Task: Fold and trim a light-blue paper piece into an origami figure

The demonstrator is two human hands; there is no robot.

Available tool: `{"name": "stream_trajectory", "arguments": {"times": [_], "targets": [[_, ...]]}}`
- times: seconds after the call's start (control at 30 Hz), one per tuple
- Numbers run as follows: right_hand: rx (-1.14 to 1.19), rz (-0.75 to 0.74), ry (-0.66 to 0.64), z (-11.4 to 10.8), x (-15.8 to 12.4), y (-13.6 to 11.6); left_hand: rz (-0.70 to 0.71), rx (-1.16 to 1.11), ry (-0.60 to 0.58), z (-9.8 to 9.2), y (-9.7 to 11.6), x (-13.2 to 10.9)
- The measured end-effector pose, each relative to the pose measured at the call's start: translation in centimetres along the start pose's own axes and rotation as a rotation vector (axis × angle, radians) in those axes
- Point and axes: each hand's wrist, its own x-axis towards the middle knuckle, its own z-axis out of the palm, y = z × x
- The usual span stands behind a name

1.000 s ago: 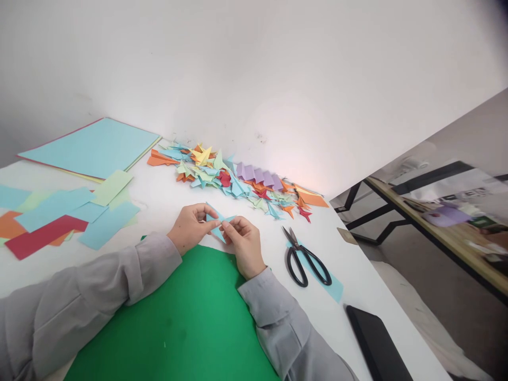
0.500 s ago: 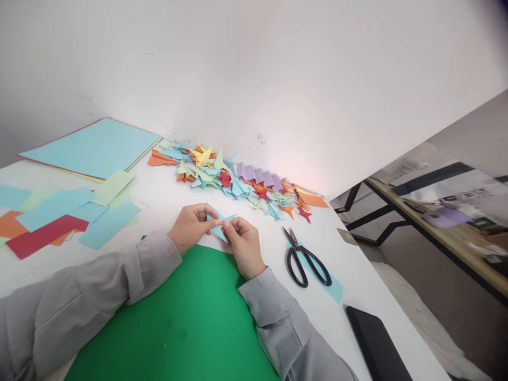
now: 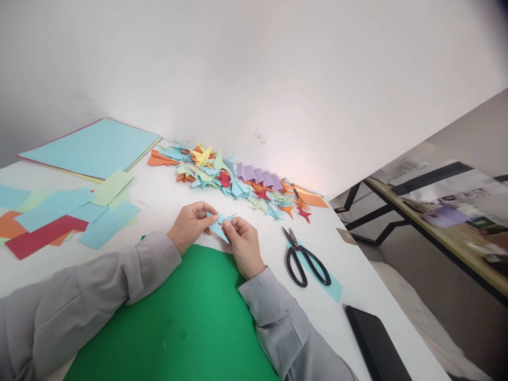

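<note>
A small piece of folded light-blue paper (image 3: 219, 230) with pointed ends is held between my two hands, above the far edge of a green sheet (image 3: 178, 312). My left hand (image 3: 193, 226) pinches its left side between thumb and fingers. On the right side, my right hand (image 3: 243, 244) grips it with thumb and forefinger. Part of the paper lies hidden behind the fingers. Just beyond my hands lies a long pile of folded paper pieces (image 3: 238, 186) in several colours, many with pointed tips.
Black-handled scissors (image 3: 298, 256) lie over a light-blue strip (image 3: 333, 288) on the right. A black flat object (image 3: 377, 344) is near the table's right edge. Coloured paper strips (image 3: 47, 238) are scattered on the left, with larger sheets (image 3: 95, 145) behind. Another table (image 3: 436, 233) stands at right.
My left thumb and fingers have shifted slightly left along the light-blue paper, away from its middle, so more of it shows. My right hand has hardly moved.
</note>
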Motion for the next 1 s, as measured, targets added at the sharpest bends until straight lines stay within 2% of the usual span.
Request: {"name": "stream_trajectory", "arguments": {"times": [0.23, 0.57, 1.0], "targets": [[-0.031, -0.029, -0.013, -0.06, -0.02, -0.07, 0.022, 0.113, -0.008, 0.04, 0.14, -0.28], [-0.068, -0.057, -0.060, -0.10, -0.06, 0.08, 0.010, 0.090, 0.023, 0.05, 0.11, -0.16], [-0.141, -0.081, -0.092, -0.37, -0.06, 0.10, -0.038, 0.076, -0.009, 0.17, 0.54, -0.31]]}}
